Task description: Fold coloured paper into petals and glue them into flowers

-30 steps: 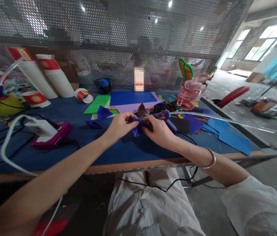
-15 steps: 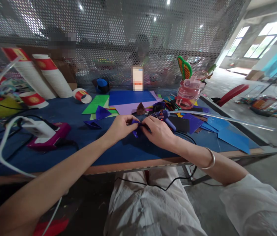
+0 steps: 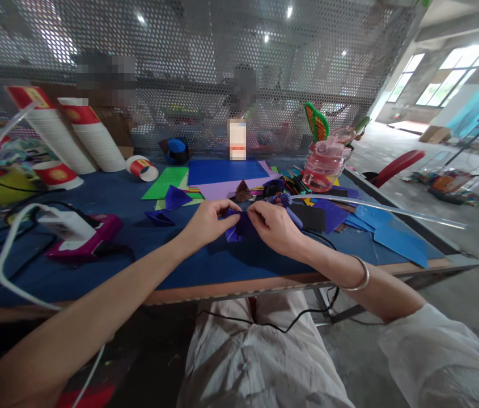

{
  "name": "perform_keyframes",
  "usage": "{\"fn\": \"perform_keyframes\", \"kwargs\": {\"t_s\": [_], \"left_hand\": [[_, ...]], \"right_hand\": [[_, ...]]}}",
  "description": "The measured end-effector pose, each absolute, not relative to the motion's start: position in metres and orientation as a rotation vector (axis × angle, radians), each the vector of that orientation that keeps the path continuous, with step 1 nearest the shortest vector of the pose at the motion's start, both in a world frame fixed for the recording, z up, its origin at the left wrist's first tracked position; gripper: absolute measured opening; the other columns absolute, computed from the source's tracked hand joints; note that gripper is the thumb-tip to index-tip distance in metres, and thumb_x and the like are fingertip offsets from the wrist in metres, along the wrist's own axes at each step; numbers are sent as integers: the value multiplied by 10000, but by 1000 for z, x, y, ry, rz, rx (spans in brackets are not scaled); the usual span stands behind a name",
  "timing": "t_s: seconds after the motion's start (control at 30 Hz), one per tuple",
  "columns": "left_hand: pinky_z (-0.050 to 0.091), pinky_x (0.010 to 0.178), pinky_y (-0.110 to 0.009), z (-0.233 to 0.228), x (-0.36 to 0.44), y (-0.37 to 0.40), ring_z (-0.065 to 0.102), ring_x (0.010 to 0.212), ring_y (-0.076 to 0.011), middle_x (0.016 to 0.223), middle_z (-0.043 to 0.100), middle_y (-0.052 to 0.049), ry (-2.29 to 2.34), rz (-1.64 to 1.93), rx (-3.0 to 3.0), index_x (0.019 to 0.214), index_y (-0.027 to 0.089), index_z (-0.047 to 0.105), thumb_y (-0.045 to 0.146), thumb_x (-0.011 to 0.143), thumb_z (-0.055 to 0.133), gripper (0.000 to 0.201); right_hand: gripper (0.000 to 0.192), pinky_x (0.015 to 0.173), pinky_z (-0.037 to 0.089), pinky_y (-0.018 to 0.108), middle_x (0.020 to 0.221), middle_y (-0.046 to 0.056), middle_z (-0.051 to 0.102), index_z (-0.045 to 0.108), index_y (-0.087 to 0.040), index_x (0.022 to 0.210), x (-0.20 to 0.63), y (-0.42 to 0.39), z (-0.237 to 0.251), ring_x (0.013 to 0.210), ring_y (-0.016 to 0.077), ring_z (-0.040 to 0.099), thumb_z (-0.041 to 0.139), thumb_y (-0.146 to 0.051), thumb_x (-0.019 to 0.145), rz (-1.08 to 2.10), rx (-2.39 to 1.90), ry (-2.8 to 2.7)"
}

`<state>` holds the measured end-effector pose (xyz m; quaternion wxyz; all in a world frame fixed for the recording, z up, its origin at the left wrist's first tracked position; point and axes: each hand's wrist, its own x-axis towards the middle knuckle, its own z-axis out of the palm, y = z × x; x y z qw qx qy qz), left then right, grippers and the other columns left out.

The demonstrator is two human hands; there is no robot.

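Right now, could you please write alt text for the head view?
Both hands, left hand and right hand, pinch a folded purple paper piece above a blue table. Coloured paper sheets lie behind.

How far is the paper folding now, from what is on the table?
Done: two folded purple pieces lie on the blue table. In hand: left hand and right hand pinch another purple paper. Left: flat coloured sheets remain unfolded.

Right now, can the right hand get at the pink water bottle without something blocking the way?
Probably yes, once it lets go. The right hand pinches the folded purple paper together with the left hand. The pink water bottle stands upright farther back on its side; only flat paper sheets and a glue gun lie between.
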<state>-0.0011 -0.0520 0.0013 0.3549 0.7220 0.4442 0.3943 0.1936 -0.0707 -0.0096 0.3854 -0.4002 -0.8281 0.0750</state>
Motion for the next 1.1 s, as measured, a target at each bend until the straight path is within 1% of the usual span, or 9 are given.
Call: {"fn": "perform_keyframes", "kwargs": {"t_s": [0.17, 0.27, 0.5, 0.63, 0.73, 0.83, 0.93, 1.03, 1.1], "left_hand": [[406, 567, -224, 6, 4, -54, 544, 575, -117, 644, 652, 16, 1158, 1046, 1620, 799, 159, 698, 277, 648, 711, 192], [396, 528, -216, 9, 5, -54, 541, 539, -113, 607, 644, 24, 1176, 1065, 1482, 790, 164, 676, 249, 637, 714, 179], [357, 448, -197, 13, 4, -53, 511, 477, -95, 555, 605, 37, 1227, 1054, 1321, 801, 159, 697, 195, 670, 710, 137], [381, 463, -194, 16, 5, -52, 556, 510, -102, 582, 634, 19, 1263, 1037, 1287, 790, 154, 719, 187, 678, 717, 116], [410, 487, -202, 17, 4, -51, 575, 529, -110, 588, 653, 7, 1259, 1023, 1258, 774, 154, 729, 183, 674, 717, 105], [432, 514, -207, 15, 2, -49, 582, 549, -112, 620, 677, -2, 1248, 1019, 1258, 755, 155, 736, 207, 659, 740, 109], [467, 566, -219, 12, 0, -46, 607, 584, -114, 665, 703, -8, 1215, 994, 1227, 747, 151, 741, 232, 639, 781, 141], [504, 629, -239, 12, -1, -45, 634, 622, -119, 697, 719, -14, 1191, 970, 1165, 731, 149, 743, 223, 640, 807, 134], [526, 663, -254, 13, -1, -45, 644, 644, -126, 708, 722, -17, 1166, 976, 1135, 710, 154, 738, 232, 663, 824, 126]], "right_hand": [[212, 715, 408, 272, 864, 62, 675, 625, -178, 906, 197, -79, -1, 771, 161, 605, 454, -215, 1026, 143, -1032, -2115], [235, 753, 433, 272, 911, 72, 697, 637, -176, 931, 205, -94, 6, 818, 163, 633, 422, -187, 1023, 122, -1027, -2111], [298, 650, 416, 255, 759, 31, 677, 619, -196, 790, 251, -135, 10, 675, 134, 616, 449, -239, 1031, 42, -1184, -2112], [360, 646, 427, 286, 724, 43, 682, 585, -208, 758, 287, -133, 4, 659, 164, 638, 406, -324, 1047, -43, -1405, -2061], [275, 692, 476, 326, 802, 75, 711, 614, -209, 844, 310, -121, -5, 736, 211, 677, 391, -263, 997, -79, -1525, -2053], [250, 837, 540, 374, 996, 111, 745, 653, -196, 1003, 320, -104, -14, 932, 242, 719, 433, -163, 890, 11, -1508, -2046], [266, 902, 560, 418, 1086, 123, 755, 672, -189, 1112, 314, -86, -15, 1003, 265, 722, 550, -266, 888, 119, -1474, -1998], [355, 890, 568, 410, 1135, 119, 762, 695, -186, 1155, 299, -68, -10, 1014, 263, 723, 657, -404, 878, 306, -1439, -2009], [351, 819, 562, 370, 1047, 98, 780, 726, -177, 1101, 288, -57, -6, 933, 245, 727, 678, -440, 874, 426, -1457, -2065]]}}
